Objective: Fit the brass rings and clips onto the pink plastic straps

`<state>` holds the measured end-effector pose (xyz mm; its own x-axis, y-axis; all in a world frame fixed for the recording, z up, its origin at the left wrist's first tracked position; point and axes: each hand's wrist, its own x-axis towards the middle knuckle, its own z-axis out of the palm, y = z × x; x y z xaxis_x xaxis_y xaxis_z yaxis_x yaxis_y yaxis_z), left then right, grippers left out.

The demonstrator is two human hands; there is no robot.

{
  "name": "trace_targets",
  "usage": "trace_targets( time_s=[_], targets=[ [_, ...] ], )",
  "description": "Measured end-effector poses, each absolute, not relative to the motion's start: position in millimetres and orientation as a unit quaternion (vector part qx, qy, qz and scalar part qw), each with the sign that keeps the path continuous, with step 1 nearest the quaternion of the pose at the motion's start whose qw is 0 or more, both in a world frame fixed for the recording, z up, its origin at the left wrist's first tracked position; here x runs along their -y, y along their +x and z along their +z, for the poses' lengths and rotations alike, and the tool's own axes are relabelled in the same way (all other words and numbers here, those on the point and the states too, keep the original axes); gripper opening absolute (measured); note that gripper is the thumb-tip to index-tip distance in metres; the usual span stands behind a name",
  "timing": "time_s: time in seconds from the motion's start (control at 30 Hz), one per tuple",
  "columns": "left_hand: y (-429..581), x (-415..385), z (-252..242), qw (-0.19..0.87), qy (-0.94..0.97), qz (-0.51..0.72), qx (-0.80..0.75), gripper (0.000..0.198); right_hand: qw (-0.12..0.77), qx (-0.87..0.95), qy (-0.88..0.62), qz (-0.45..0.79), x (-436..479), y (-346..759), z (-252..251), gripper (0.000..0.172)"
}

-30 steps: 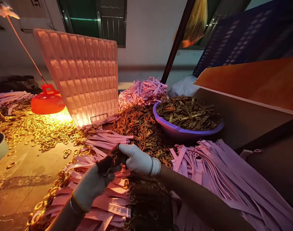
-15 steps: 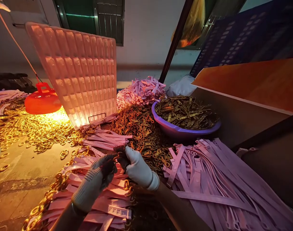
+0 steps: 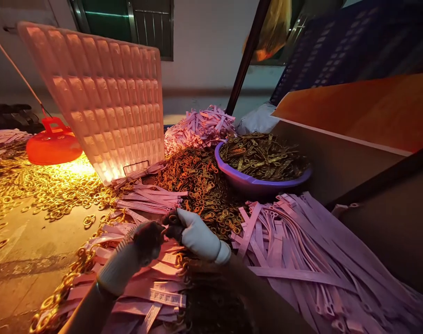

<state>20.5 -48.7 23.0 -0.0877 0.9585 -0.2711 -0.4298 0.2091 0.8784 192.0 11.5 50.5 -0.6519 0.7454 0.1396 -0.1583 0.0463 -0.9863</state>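
Note:
Both my hands wear white knit gloves with dark fingertips. My left hand (image 3: 135, 253) and my right hand (image 3: 194, 234) meet fingertip to fingertip above a heap of pink strips (image 3: 145, 278). Their fingers are pinched together on a small dark piece that I cannot make out. Just beyond the fingertips lies a mound of small brass ring pieces (image 3: 201, 185). A chain of brass links (image 3: 68, 283) trails along the left edge of the pink heap.
A purple basin (image 3: 253, 183) full of dark metal parts stands behind the mound. A red lamp (image 3: 53, 146) shines on loose brass rings (image 3: 48, 188) at left. A pale moulded tray (image 3: 103, 99) leans upright. Long pink strips (image 3: 319, 260) cover the right. A slanted board (image 3: 364, 111) is beyond.
The view has drifted so everything sits slightly further left and up. My hands stay together at the fingertips, with the left hand turned a little and its fingers more curled.

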Motion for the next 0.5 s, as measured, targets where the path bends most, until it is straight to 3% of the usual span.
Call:
trace_targets(
  time_s=[0.07, 0.17, 0.23, 0.33, 0.5],
  targets=[
    [24.7, 52.4, 29.3, 0.629, 0.328, 0.519, -0.477, 0.024, 0.333, 0.647, -0.229, 0.647, -22.2, 190.4, 46.9, 0.037],
    [27.7, 54.4, 36.7, 0.621, 0.385, 0.474, -0.491, 0.033, 0.335, 0.702, -0.224, 0.588, -24.2, 190.8, 43.7, 0.028],
    [30.3, 55.0, 39.7, 0.614, 0.359, 0.493, -0.500, 0.037, 0.347, 0.753, -0.242, 0.504, -19.2, 192.8, 41.1, 0.017],
    [37.3, 56.1, 36.0, 0.614, 0.310, 0.533, -0.492, 0.040, 0.346, 0.791, -0.301, 0.406, -7.4, 197.4, 33.3, 0.017],
    [42.4, 55.7, 14.0, 0.584, 0.431, 0.479, -0.494, 0.033, 0.194, 0.860, -0.398, 0.256, 9.5, 208.0, 29.5, 0.019]
  ],
)
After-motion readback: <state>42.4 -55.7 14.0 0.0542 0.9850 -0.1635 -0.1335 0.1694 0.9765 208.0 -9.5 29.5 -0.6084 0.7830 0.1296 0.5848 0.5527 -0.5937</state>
